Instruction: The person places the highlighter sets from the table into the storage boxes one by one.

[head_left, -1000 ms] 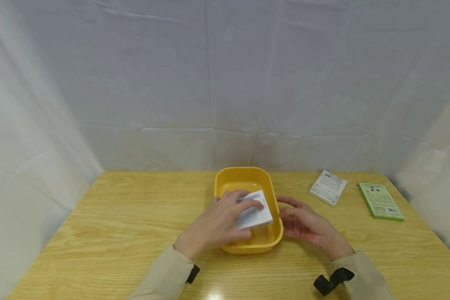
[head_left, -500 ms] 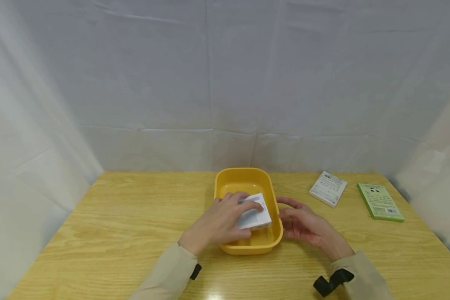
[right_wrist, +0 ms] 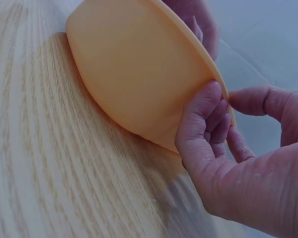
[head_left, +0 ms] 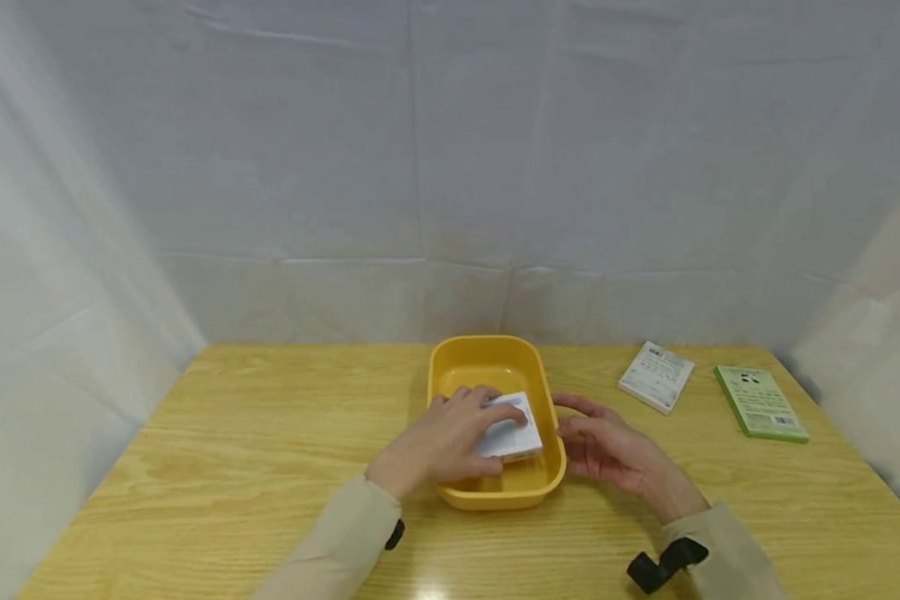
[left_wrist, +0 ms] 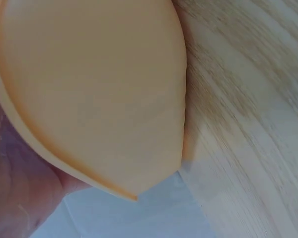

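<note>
In the head view my left hand is inside the yellow plastic bin and holds a small white box, fingers across its top and thumb at its near side. The box sits tilted; whether it touches the floor of the bin I cannot tell. At the bin's right side, my right hand grips the rim, fingers along the outer wall, as the right wrist view also shows its fingers against it. From the left wrist, the bin's outer wall hides most of the left hand and all of the box.
Right of the bin, a white printed box lies flat on the wooden table. Further right lies a green box with a panda-like picture. White sheets hang behind and at both sides of the table.
My left hand has lowered the white box slightly, deeper into the bin and nearer to me. My right hand stays at the rim; the other boxes have not moved.
</note>
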`<state>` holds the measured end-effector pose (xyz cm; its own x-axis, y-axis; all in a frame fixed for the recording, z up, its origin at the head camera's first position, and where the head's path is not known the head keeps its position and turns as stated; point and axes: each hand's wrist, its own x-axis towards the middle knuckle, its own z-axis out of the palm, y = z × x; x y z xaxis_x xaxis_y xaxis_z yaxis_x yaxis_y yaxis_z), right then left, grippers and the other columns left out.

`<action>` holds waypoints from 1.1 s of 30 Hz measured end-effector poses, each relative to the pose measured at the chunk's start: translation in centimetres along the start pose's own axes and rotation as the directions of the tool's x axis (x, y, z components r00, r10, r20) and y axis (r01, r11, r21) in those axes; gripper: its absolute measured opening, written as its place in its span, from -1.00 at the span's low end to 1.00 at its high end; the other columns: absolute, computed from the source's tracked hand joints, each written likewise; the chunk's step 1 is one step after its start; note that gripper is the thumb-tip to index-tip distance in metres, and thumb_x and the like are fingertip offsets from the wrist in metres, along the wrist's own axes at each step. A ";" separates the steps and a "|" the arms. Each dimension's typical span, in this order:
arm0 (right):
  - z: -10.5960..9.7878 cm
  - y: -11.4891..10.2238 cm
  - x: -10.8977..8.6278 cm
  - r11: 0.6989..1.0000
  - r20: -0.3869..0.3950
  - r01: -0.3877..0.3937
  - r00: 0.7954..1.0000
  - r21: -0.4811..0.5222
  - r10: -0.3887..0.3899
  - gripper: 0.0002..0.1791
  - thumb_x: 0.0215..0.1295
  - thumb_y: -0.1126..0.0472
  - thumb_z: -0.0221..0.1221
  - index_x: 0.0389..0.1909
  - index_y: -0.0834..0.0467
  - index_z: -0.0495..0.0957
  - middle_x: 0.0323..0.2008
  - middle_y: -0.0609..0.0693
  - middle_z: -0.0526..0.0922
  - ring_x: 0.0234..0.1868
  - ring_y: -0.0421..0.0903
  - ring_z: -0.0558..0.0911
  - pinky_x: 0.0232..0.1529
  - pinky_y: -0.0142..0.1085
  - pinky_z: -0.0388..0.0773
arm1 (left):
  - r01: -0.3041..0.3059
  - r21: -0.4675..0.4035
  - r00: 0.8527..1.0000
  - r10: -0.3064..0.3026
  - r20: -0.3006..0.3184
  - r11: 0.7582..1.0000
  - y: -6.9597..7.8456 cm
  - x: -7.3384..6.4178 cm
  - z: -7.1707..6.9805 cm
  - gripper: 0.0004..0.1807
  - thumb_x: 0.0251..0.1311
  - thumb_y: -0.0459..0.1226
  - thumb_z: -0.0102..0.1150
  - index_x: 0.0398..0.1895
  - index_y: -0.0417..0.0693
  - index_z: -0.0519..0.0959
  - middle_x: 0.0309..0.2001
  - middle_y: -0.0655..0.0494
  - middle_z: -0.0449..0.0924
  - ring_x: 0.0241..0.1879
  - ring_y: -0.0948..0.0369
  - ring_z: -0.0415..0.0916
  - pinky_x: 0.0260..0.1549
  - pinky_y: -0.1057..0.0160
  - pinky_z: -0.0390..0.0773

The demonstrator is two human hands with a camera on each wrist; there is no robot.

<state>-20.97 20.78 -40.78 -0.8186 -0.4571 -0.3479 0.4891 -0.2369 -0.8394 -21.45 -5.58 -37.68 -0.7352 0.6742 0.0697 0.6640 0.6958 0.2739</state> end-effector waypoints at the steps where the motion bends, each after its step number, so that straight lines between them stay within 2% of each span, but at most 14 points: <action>1: 0.0 0.0 0.0 1.000 0.000 0.001 1.000 0.000 -0.001 -0.24 0.45 0.33 0.04 0.58 0.15 -0.05 -0.05 0.01 0.69 -0.09 -0.10 0.70 -0.06 -0.21 0.72 | 0.000 0.000 1.000 0.000 0.004 1.000 0.0 0.1 0.0 -0.39 0.11 -0.01 0.35 0.29 0.41 0.49 0.39 0.01 0.43 0.25 0.02 0.44 0.08 -0.17 0.52; 18: 0.0 -0.1 -0.1 1.000 -0.001 -0.002 1.000 -0.004 0.002 -0.24 0.45 0.32 0.04 0.59 0.14 -0.03 0.04 0.05 0.67 -0.07 -0.10 0.70 -0.04 -0.21 0.72 | 0.023 0.015 0.995 -0.024 0.092 1.000 0.2 0.7 0.3 -0.42 0.11 -0.02 0.43 0.25 0.42 0.54 0.36 0.06 0.46 0.22 0.04 0.46 0.09 -0.09 0.49; 33: 0.0 0.1 -0.1 1.000 -0.001 -0.002 1.000 -0.006 0.002 -0.24 0.44 0.32 0.04 0.59 0.14 -0.03 0.07 0.06 0.67 -0.05 -0.11 0.70 -0.04 -0.21 0.72 | 0.042 -0.005 0.988 -0.041 0.148 0.999 0.2 0.8 0.8 -0.44 0.11 -0.06 0.44 0.22 0.42 0.55 0.38 0.05 0.45 0.24 0.03 0.45 0.18 -0.14 0.46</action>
<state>-20.82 20.86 -40.82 -0.8182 -0.4564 -0.3497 0.4886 -0.2312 -0.8414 -21.85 -4.71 -38.30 -0.7334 0.6746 -0.0844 0.6319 0.7222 0.2813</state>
